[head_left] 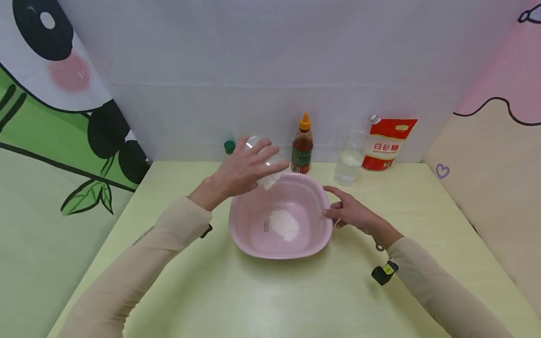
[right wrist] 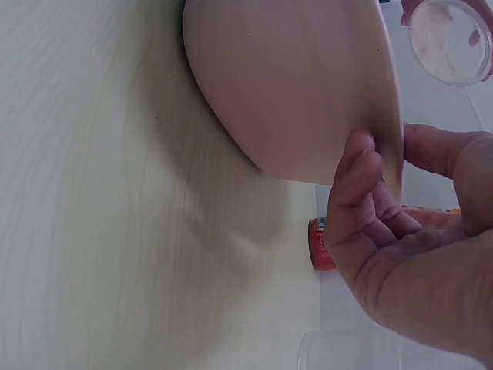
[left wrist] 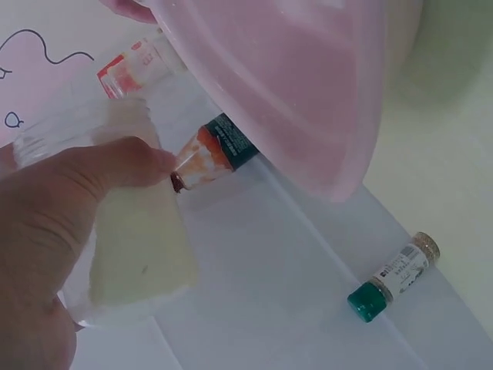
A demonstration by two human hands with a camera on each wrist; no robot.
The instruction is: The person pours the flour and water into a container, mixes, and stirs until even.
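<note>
My left hand grips a clear jar of white powder, tipped over the back left of a pink basin. In the left wrist view the thumb lies across the jar's side. A small heap of white powder lies on the basin's floor. At the basin's right side, my right hand pinches the rim; in the right wrist view the thumb is on one side of the rim and curled fingers are against the outer wall.
Behind the basin stand a sauce bottle with an orange cap and a small green-capped bottle. Farther right are a clear cup with clear liquid and a red-and-white sugar pouch. The pale wooden table meets a cloth backdrop.
</note>
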